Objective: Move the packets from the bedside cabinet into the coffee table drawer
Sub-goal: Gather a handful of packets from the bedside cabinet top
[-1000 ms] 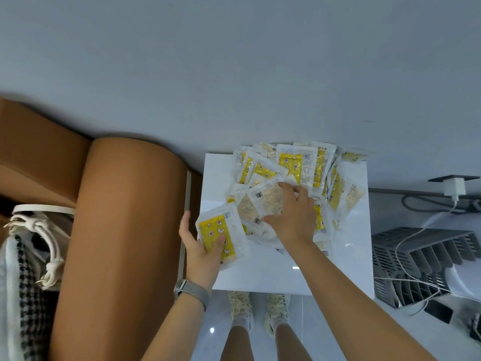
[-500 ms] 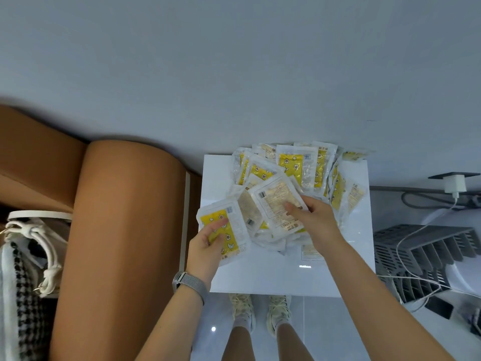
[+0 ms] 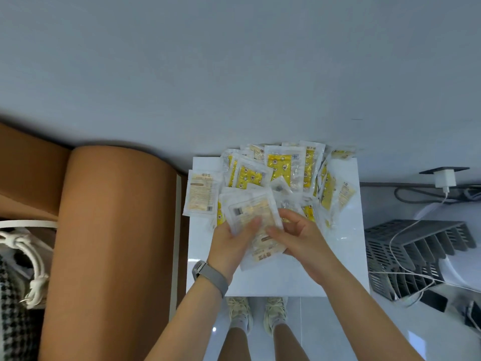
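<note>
Head view: your left hand (image 3: 234,237) and right hand (image 3: 299,235) both grip a small stack of packets (image 3: 256,220) at frame centre, over the white bedside cabinet (image 3: 273,280). The loose pile (image 3: 283,169) lies just above your fingers, long axes mostly up-frame; one packet (image 3: 201,194) overhangs the cabinet's left edge, left hand nearer. Brown headboard (image 3: 114,243) crowds the left. No drawer visible.

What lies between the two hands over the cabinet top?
In the head view, a small stack of packets, gripped from the left by the left hand and from the right by the right hand.
</note>
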`<state>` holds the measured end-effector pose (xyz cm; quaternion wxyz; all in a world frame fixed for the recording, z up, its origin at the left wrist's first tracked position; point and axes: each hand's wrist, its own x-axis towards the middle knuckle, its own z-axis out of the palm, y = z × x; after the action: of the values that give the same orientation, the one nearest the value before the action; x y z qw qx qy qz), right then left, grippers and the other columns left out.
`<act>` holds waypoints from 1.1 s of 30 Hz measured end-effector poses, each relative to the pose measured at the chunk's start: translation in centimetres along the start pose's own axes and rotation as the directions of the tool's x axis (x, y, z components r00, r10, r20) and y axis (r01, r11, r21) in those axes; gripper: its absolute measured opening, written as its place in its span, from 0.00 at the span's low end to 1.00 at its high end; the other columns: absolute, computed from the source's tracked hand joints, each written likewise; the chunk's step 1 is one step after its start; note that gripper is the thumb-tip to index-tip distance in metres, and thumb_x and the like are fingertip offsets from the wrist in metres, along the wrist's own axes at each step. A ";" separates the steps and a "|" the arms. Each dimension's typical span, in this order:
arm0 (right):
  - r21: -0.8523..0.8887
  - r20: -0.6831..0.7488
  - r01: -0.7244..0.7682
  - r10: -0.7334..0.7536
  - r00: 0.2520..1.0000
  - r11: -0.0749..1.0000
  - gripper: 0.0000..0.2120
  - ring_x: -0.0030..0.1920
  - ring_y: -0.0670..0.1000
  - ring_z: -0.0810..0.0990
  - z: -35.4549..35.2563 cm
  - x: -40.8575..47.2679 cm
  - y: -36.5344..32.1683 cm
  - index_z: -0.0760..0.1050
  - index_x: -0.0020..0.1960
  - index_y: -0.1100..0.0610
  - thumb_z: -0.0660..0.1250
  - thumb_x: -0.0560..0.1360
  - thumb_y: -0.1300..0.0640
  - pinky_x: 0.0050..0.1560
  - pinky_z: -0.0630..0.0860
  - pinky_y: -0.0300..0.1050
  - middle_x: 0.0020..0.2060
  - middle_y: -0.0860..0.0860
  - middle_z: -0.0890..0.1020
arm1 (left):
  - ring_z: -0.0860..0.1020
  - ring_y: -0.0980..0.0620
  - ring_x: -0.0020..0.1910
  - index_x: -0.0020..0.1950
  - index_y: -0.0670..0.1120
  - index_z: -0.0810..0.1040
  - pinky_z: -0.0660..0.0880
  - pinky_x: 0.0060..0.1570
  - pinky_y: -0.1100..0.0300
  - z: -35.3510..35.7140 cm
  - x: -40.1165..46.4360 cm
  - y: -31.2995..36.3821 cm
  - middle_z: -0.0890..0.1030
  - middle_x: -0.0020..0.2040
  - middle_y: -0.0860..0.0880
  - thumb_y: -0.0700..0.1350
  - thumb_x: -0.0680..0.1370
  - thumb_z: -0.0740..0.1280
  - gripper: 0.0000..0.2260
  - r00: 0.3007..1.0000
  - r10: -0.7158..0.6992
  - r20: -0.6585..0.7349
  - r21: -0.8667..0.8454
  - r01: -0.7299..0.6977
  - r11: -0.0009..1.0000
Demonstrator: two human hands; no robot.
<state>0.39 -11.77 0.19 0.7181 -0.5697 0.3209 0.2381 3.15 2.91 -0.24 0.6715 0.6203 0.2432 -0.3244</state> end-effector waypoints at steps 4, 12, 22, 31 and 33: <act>-0.127 -0.083 -0.030 0.020 0.996 0.991 0.08 0.43 0.50 0.85 0.0 0.8 0.4 0.81 0.52 0.51 0.69 0.75 0.61 0.44 0.82 0.43 0.45 0.52 0.85 | 0.84 0.49 0.48 0.53 0.48 0.81 0.81 0.49 0.51 -2.7 0.4 -1.5 0.86 0.48 0.49 0.44 0.75 0.70 0.07 0.982 -0.087 -0.169 -0.041 0.081 0.996; 0.153 0.047 -0.139 0.133 0.990 0.978 0.15 0.53 0.57 0.82 4.0 6.7 -1.8 0.77 0.58 0.58 0.58 0.81 0.50 0.56 0.78 0.52 0.55 0.56 0.83 | 0.84 0.43 0.49 0.57 0.41 0.79 0.80 0.50 0.45 -10.5 -0.7 -1.9 0.84 0.52 0.42 0.43 0.74 0.69 0.13 0.951 -0.149 -0.272 -0.238 0.083 0.968; 0.219 0.342 -0.285 0.201 0.918 0.933 0.17 0.53 0.58 0.81 13.7 14.5 -3.3 0.78 0.56 0.61 0.57 0.82 0.50 0.55 0.77 0.50 0.51 0.58 0.83 | 0.85 0.50 0.41 0.51 0.45 0.80 0.81 0.34 0.56 -16.2 -1.8 -0.8 0.86 0.44 0.49 0.40 0.76 0.67 0.05 0.927 -0.103 -0.362 -0.318 -0.018 0.948; -0.680 0.546 0.526 0.126 0.829 -0.511 0.41 0.67 0.56 0.63 17.5 20.6 -3.0 0.62 0.73 0.43 0.77 0.66 0.49 0.65 0.64 0.51 0.66 0.51 0.68 | 0.85 0.47 0.44 0.53 0.42 0.80 0.82 0.36 0.56 -18.1 -3.0 -2.1 0.86 0.47 0.45 0.39 0.77 0.66 0.07 0.919 -0.135 -0.371 -0.416 -0.034 0.909; -0.554 0.515 0.477 0.169 0.840 -0.682 0.40 0.69 0.56 0.61 17.4 21.1 -3.0 0.64 0.71 0.40 0.78 0.63 0.46 0.65 0.63 0.52 0.67 0.51 0.66 | 0.85 0.47 0.44 0.53 0.42 0.80 0.82 0.38 0.55 -18.3 -3.1 -2.2 0.86 0.47 0.45 0.39 0.77 0.67 0.07 0.921 -0.139 -0.365 -0.419 -0.029 0.908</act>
<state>20.16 3.94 -10.70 -0.1429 -0.8685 -0.3522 0.3180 0.80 21.43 -1.54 0.7173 0.5072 0.4517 -0.1556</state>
